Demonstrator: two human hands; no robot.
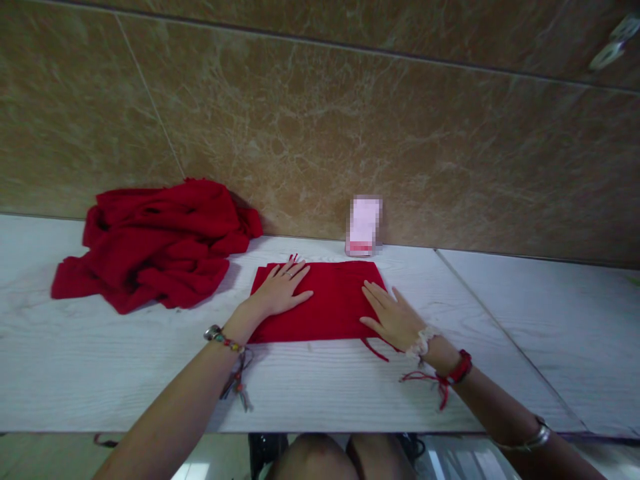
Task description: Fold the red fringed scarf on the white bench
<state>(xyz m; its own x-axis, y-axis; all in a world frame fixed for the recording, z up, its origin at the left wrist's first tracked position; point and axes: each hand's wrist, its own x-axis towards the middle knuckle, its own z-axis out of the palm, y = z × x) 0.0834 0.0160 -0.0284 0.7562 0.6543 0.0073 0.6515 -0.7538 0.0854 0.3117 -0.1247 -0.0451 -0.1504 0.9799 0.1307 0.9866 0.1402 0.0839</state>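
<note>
A red cloth (330, 303), folded into a flat rectangle, lies on the white wood-grain table in front of me. My left hand (280, 288) rests on its left part, palm down with the fingers spread. On its right edge lies my right hand (395, 313), fingers stretched out and thumb apart. Thin red cords stick out from the cloth at the top left and at the bottom right. To the left, a crumpled heap of red cloth (160, 243) sits against the wall, touched by neither hand.
A phone-like object (364, 227), its front blurred out, leans upright on the brown marbled wall (310, 127) behind the folded cloth. The white table (150, 373) has a seam on the right, and its front edge runs above my knees. A socket-like fitting (615, 43) is at the upper right.
</note>
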